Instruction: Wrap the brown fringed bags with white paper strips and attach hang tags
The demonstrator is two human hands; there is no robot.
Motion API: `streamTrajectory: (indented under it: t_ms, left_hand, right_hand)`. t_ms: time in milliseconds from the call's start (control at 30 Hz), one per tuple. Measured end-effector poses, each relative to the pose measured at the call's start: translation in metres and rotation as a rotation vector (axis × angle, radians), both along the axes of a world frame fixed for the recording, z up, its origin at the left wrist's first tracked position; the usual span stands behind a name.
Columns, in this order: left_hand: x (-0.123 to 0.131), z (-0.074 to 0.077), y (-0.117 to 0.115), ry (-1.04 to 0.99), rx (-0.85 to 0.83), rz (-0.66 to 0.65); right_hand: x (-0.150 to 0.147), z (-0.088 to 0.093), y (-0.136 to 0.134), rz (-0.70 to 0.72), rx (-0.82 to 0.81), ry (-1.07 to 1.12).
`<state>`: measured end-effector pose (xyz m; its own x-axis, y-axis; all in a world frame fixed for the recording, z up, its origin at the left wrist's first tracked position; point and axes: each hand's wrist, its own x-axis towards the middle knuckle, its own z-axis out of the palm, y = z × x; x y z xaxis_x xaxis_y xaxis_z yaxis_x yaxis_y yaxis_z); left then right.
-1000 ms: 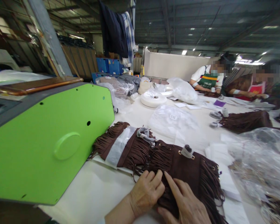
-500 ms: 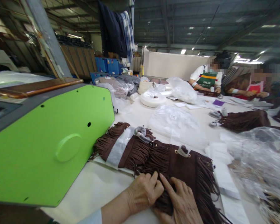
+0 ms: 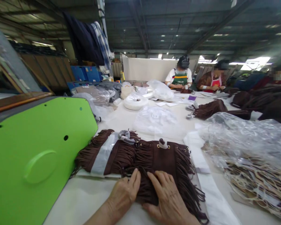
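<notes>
A dark brown fringed bag [image 3: 164, 159] lies flat in front of me, with gold eyelets and a wrapped piece at its top edge. My left hand [image 3: 125, 191] rests on the fringe at its lower left, fingers stretched forward. On the lower middle of the same bag lies my right hand [image 3: 165, 195], fingers spread and thumb out to the side. Touching it on the left is a second brown fringed bag [image 3: 111, 154], with a pale translucent band across it and a grey wrapped ring on top.
A bright green machine [image 3: 44, 150] stands at the left. Clear plastic bags [image 3: 245, 134] and a heap of corded tags [image 3: 259, 181] lie at the right. Farther back are a white roll [image 3: 135, 102], another brown fringed bag [image 3: 209, 109] and several people seated at the table.
My view has swung to the right. The left hand's curled fingers have straightened on the fringe, and the right hand's fingers now lie flatter.
</notes>
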<state>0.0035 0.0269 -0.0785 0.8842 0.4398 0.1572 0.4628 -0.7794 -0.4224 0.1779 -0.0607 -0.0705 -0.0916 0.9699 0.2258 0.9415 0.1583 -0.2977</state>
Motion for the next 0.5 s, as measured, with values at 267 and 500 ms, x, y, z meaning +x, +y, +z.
streamTrajectory:
  t_ms: [267, 500]
  left_hand:
    - [-0.010, 0.022, -0.003, 0.115, -0.416, 0.225]
    - [-0.006, 0.070, -0.013, -0.205, -0.610, 0.210]
  right_hand:
    - [-0.001, 0.008, 0.002, -0.017, -0.160, 0.010]
    - [0.001, 0.001, -0.001, -0.007, -0.052, 0.053]
